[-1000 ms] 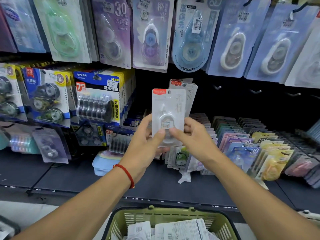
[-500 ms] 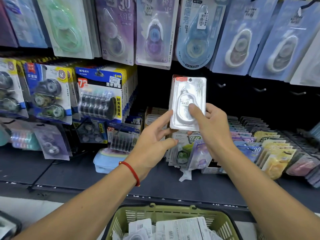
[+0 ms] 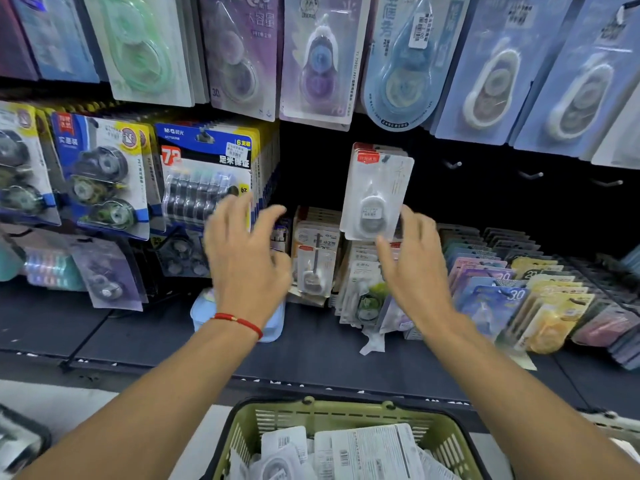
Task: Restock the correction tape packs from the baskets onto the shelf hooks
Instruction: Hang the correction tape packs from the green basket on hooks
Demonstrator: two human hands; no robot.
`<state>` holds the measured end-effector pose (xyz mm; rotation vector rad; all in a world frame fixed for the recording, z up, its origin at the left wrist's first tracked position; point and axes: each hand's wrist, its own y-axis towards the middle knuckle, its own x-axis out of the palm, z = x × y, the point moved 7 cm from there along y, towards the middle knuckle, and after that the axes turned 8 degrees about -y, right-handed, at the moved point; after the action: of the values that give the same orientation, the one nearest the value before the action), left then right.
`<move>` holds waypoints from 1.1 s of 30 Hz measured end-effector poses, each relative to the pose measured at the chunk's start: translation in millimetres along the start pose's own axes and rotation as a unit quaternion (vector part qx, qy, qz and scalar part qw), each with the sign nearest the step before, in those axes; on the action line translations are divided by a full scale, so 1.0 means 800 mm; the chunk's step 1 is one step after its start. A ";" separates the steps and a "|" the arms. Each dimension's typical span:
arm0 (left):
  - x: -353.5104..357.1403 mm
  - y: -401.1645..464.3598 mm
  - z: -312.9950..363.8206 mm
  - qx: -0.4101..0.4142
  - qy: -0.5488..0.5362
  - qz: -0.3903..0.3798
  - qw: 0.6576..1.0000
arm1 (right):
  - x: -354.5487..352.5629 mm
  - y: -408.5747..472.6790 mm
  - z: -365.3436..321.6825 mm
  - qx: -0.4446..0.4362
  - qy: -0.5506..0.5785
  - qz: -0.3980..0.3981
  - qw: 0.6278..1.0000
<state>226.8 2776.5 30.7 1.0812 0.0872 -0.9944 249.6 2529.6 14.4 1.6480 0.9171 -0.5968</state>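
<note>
— Sitting nearest is the green basket (image 3: 446, 441), still full of packs. And the hands?

— The left hand (image 3: 247, 263) has let go and spreads open. The right hand (image 3: 414, 268) is open too, fingers just beside the white pack (image 3: 375, 192).

— Where is that pack now?

— Hanging on the dark shelf wall (image 3: 485, 199), not held like before.

head view, angled down, near shelf (image 3: 311, 348)

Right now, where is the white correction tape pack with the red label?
In the head view the white pack hangs on the dark back wall, centre right, just above the right hand and right of the blue six-roll packs.
</note>
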 end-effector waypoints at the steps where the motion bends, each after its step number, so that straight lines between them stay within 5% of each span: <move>1: -0.003 0.004 -0.011 -0.021 0.044 -0.004 0.999 | 0.002 -0.001 -0.013 -0.073 -0.036 0.036 0.996; 3: 0.000 0.006 -0.031 -0.064 0.095 -0.044 0.992 | 0.022 0.009 -0.029 -0.161 -0.104 0.027 0.981; 12: 0.009 -0.002 -0.069 -0.029 0.107 -0.087 0.990 | 0.094 0.115 -0.032 -0.118 -0.197 -0.063 0.971; 20: 0.006 -0.003 -0.079 0.015 0.079 -0.101 0.992 | 0.104 0.154 -0.026 -0.095 -0.100 -0.165 0.977; 25: -0.009 -0.028 -0.066 0.089 0.088 -0.094 0.988 | 0.084 0.058 -0.025 -0.089 0.000 -0.234 0.968; 27: 0.014 -0.071 -0.065 0.084 0.029 -0.211 0.973 | 0.091 -0.017 -0.024 -0.096 0.018 -0.326 0.940; 30: 0.055 -0.189 -0.085 0.004 0.014 -0.467 0.884 | 0.119 -0.149 -0.031 -0.160 -0.001 -0.487 0.858; 33: 0.058 -0.291 -0.117 -0.030 0.085 -0.562 0.822 | 0.149 -0.270 -0.045 -0.203 -0.023 -0.572 0.794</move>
<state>124.4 2795.3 -202.7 1.0277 0.9940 -1.9187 139.0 2615.8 -191.5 0.5309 1.8474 -1.1221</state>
